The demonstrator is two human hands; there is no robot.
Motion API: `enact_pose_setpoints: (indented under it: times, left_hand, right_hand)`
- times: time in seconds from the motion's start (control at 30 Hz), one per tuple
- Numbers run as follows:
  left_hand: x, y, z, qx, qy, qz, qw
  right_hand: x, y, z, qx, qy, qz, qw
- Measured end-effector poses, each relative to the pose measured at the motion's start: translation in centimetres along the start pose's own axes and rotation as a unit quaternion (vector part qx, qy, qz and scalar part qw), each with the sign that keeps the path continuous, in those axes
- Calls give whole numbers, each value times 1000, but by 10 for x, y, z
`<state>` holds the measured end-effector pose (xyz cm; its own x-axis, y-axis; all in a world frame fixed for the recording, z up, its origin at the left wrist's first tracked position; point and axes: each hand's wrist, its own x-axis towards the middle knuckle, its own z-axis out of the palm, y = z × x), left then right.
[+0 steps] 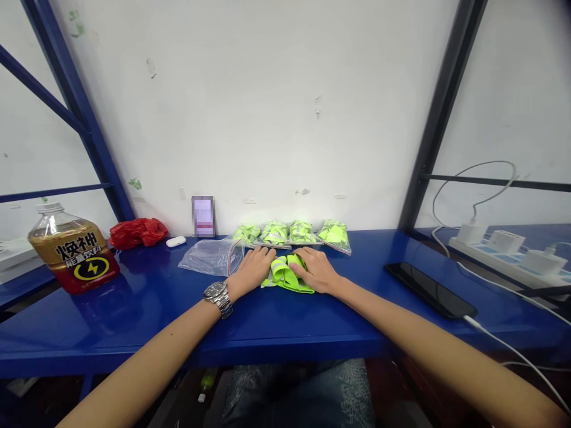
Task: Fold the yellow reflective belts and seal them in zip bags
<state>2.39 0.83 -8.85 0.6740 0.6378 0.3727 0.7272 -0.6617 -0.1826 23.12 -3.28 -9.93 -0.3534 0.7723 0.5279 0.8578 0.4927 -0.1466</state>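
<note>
Head view: yellow-green fabric (285, 280) between hands (253, 267) (320, 270); both touching.

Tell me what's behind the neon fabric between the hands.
Behind the neon fabric, four clear bags packed with similar fabric sit in a row by the wall. The tabletop just behind is partly covered by the left hand, right hand and fabric.

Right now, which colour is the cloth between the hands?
The cloth is yellow-green with pale bands, seen in the head view.
</note>
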Motion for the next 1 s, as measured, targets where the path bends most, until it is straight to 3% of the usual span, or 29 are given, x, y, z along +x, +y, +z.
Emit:
enact_pose_setpoints:
  times: [0.13,0.33,0.63,0.77,1.0]
  left_hand:
    - [-1,-5,5,-57,-4,-43,997]
    - [-9,-4,-1,-201,-20,-104,974]
    - [4,-2,-18,-155,-148,-9,977]
    - [5,-7,-17,-160,-148,3,976]
    - [9,-6,-21,-156,-136,11,978]
  right_hand:
    - [-3,-5,-4,-12,-88,3,996]
    - [2,-2,1,-44,-122,-18,991]
    - [3,-4,1,-35,-153,1,988]
    - [6,-2,-1,10,-172,13,985]
    - [13,6,-16,123,-263,12,957]
